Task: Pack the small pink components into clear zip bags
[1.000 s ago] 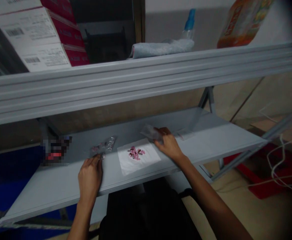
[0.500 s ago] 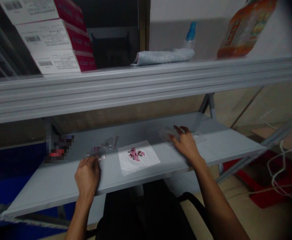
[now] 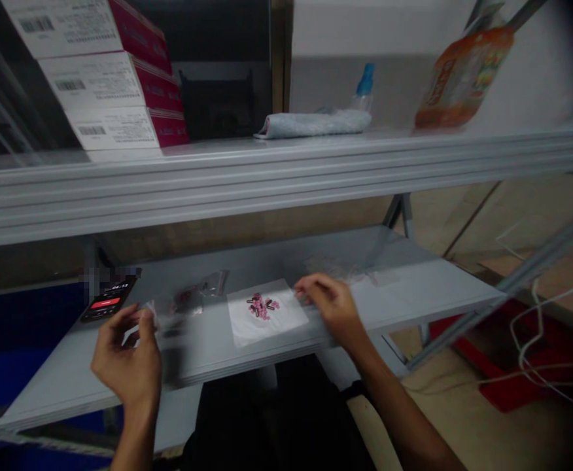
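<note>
On the lower grey shelf [image 3: 414,288] lies a white sheet [image 3: 267,317] with a small pile of pink and dark pieces [image 3: 261,305] on it. My right hand [image 3: 328,304] hovers at the sheet's right edge, fingers curled in a pinch; what it holds is too small to make out. My left hand [image 3: 127,356] is raised over the shelf's left part, fingers curled round a small clear bag [image 3: 149,314], which is blurred. More clear bags with pink bits [image 3: 193,294] lie left of the sheet.
A phone with a red bar on its screen [image 3: 107,301] lies at the shelf's left. Thin clear bags [image 3: 345,268] lie behind my right hand. The upper shelf [image 3: 286,176] carries stacked boxes [image 3: 104,85], a folded cloth [image 3: 311,123], a spray bottle [image 3: 364,88], an orange packet [image 3: 458,75]. Cables [image 3: 536,340] hang at right.
My left hand has lifted off the shelf and drawn back to the left with a small bag. My right hand has come back from the clear bags to the sheet's right edge.
</note>
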Demonstrator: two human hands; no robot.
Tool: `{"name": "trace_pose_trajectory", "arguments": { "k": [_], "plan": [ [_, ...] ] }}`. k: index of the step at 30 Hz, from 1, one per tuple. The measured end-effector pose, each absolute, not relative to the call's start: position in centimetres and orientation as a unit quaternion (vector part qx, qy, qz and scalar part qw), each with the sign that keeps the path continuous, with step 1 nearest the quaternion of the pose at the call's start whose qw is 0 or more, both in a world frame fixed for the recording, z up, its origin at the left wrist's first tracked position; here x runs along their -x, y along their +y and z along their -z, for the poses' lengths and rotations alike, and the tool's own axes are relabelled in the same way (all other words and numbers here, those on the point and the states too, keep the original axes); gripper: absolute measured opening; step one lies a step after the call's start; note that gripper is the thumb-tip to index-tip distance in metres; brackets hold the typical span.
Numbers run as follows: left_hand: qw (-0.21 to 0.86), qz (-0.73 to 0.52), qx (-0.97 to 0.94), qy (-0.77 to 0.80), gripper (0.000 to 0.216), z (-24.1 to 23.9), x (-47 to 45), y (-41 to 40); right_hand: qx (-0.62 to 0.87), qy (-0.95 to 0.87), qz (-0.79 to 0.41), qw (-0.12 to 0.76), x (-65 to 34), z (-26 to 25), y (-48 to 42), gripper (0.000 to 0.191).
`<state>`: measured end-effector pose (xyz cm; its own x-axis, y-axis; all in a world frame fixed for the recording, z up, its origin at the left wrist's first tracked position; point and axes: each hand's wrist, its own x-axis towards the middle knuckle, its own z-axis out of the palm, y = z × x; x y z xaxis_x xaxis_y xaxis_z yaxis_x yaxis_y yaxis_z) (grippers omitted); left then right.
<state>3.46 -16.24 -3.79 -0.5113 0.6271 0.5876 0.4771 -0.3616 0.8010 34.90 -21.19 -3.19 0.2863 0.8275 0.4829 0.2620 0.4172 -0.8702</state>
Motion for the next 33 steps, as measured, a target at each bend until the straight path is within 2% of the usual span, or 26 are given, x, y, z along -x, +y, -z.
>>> {"name": "trace_pose_trajectory", "arguments": {
  "k": [2, 6, 11, 15, 21, 26, 30, 33],
  "plan": [
    [0.103, -0.671, -0.487, 0.549, 0.036, 3.6, -3.9, -16.4, 0.467, -0.589, -0.277, 0.598, -31.3, 3.2, -21.5, 0.023],
    [0.217, -0.613, -0.538, 0.537, 0.033, 2.7, -5.1, -18.4, 0.434, -0.602, -0.305, 0.596, -28.3, 3.0, -22.8, 0.025],
    [0.332, -0.511, -0.635, 0.474, 0.02, 1.6, -9.0, -22.7, 0.422, -0.67, -0.347, 0.502, -27.6, 2.8, -24.8, 0.019],
    [0.357, -0.489, -0.666, 0.436, 0.01, 1.5, -10.9, -24.0, 0.407, -0.651, -0.412, 0.491, -27.4, 3.0, -25.4, 0.015],
    [0.343, -0.486, -0.686, 0.42, 0.012, 1.5, -10.3, -23.6, 0.363, -0.598, -0.52, 0.491, -28.0, 3.1, -24.8, 0.017],
    [0.369, -0.45, -0.699, 0.415, 0.017, 1.2, -10.6, -23.9, 0.356, -0.576, -0.503, 0.537, -27.9, 3.1, -24.5, 0.024],
    [0.402, -0.374, -0.728, 0.411, 0.018, 1.1, -10.6, -23.8, 0.342, -0.627, -0.486, 0.503, -27.7, 3.4, -24.5, 0.027],
    [0.421, -0.327, -0.75, 0.392, 0.025, 1.1, -10.2, -23.4, 0.368, -0.681, -0.415, 0.478, -27.9, 3.5, -24.6, 0.03]
  ]
}}
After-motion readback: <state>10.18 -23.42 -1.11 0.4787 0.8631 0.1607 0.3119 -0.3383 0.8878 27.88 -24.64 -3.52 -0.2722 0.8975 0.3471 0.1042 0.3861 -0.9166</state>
